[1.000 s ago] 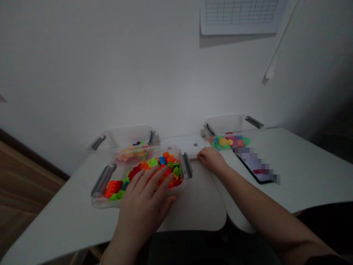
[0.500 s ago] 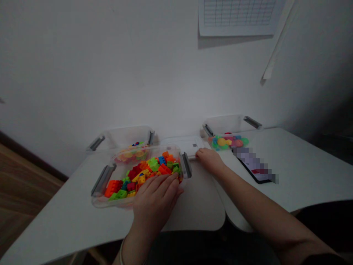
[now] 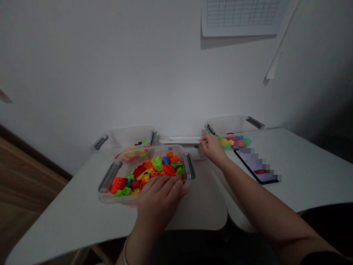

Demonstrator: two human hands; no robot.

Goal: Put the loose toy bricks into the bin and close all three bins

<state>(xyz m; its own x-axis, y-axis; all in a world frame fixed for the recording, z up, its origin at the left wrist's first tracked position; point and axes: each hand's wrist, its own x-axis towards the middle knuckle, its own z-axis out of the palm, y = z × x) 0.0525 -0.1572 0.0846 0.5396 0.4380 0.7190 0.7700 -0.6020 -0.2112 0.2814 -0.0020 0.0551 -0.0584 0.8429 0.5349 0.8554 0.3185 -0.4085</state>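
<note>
My left hand [image 3: 160, 197] lies over the near rim of a clear plastic box [image 3: 125, 199], its fingers stretched out flat above the colourful toy bricks [image 3: 145, 173] inside. The thumb shows only in part, outside the rim. Farther off, my right hand [image 3: 215, 149] pinches the right end of a white lid [image 3: 179, 140], seen nearly edge-on and raised off another white piece [image 3: 197, 154] beneath it. Grey clips [image 3: 190, 165] hang outward at both ends of the brick box.
Behind the brick box stands a second clear box [image 3: 129, 134] of colourful pieces. A third box [image 3: 227, 121] with rounded pieces is at the back right. A phone [image 3: 255, 165] lies on the white table [image 3: 300, 169]. The wall rises behind.
My right hand has lifted the white lid, tilting it from lying flat to nearly edge-on and uncovering the white piece below. My left hand stays on the box rim. The view shifts slightly.
</note>
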